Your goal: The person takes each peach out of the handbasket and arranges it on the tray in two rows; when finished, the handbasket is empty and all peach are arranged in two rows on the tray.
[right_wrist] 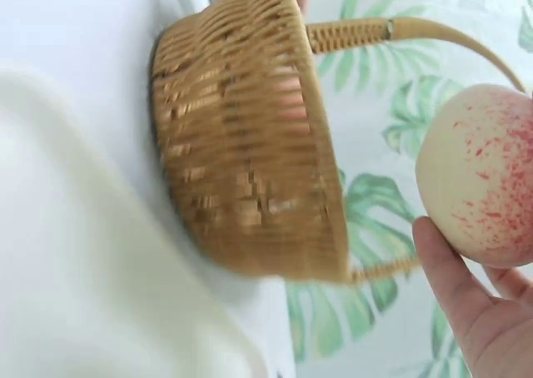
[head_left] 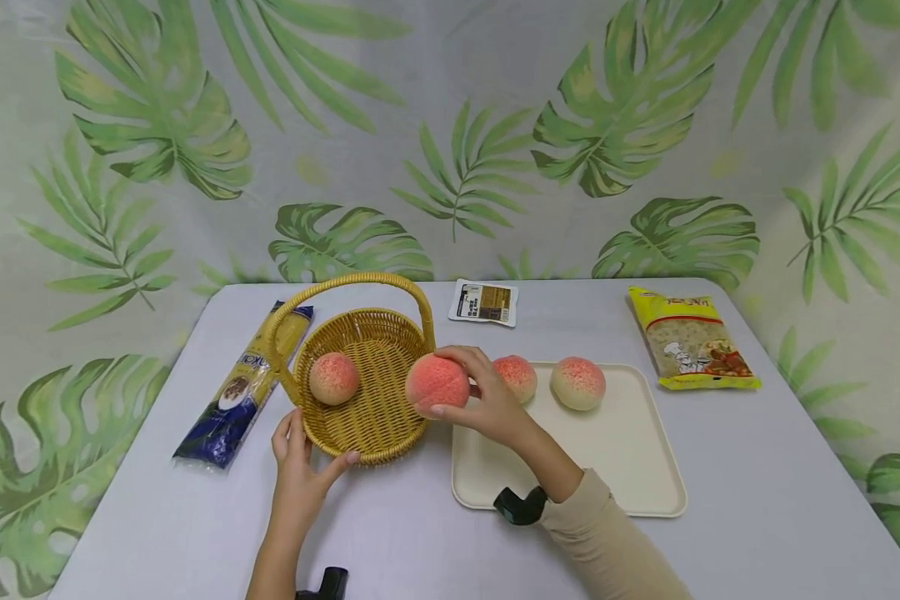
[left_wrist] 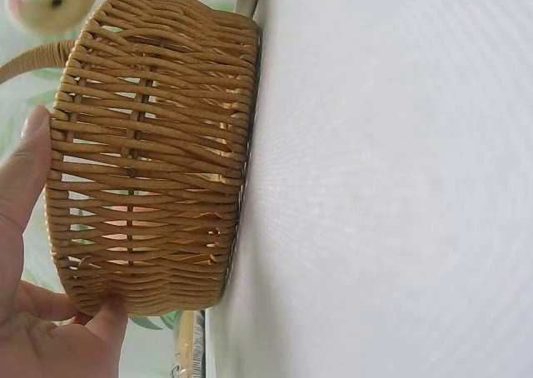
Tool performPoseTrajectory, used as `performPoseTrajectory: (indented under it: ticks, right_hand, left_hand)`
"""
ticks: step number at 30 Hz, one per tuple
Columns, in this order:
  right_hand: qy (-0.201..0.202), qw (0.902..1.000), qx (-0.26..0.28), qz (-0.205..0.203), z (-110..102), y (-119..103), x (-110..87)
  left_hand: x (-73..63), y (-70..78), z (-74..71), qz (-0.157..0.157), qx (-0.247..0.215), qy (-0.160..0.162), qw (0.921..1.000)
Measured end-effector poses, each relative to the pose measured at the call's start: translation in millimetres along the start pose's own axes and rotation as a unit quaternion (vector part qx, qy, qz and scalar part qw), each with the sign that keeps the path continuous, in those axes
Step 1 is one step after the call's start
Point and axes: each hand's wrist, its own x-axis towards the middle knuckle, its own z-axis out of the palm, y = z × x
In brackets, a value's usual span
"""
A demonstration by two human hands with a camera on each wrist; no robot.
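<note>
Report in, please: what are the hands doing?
Right hand grips peach, raised near basket. Left hand holds basket's near side. Second peach inside. Possible obstacle: arched handle.

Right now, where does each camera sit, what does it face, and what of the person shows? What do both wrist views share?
Head: worn on the head, facing forward and down at the wicker basket and tray; the left hand, right hand and forearms show.
Left wrist: on that wrist, facing the basket's side wall; part of the left hand shows.
Right wrist: on that wrist, facing basket and held peach; parts of both hands show.
Both wrist views share the wicker basket, seen side-on.
</note>
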Motion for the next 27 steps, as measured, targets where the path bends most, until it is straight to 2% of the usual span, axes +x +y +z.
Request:
performPoseTrajectory:
  ticks: [7,13,17,23,25,27]
  right_hand:
    - [0.021,0.9992,-0.019,0.029,-26,16,-40.1]
    - [0.030,0.9955,-0.033,0.083,-35,40,-72.0]
    - [0.039,0.9926,-0.034,0.110,-39,55,-85.7]
    - [0.048,0.9931,-0.057,0.091,-42,90,-97.3]
    - [0.047,0.9928,-0.066,0.088,-42,94,-99.2]
    - [0.045,0.9935,-0.066,0.081,-42,89,-99.9]
  left_hand:
    - [0.2,-0.5,-0.2,0.002,-0.001,-0.001,1.0000]
    - [0.3,-1.5,0.3,0.004,0.002,0.002,1.0000]
    - [0.7,-1.4,0.6,0.005,0.002,0.004,1.0000]
    - [1.6,-3.3,1.2,0.003,0.006,0.008,0.9999]
    - [1.8,-4.0,1.5,0.006,0.008,0.008,0.9999]
    - [1.8,-4.5,1.7,0.008,0.010,0.008,0.9999]
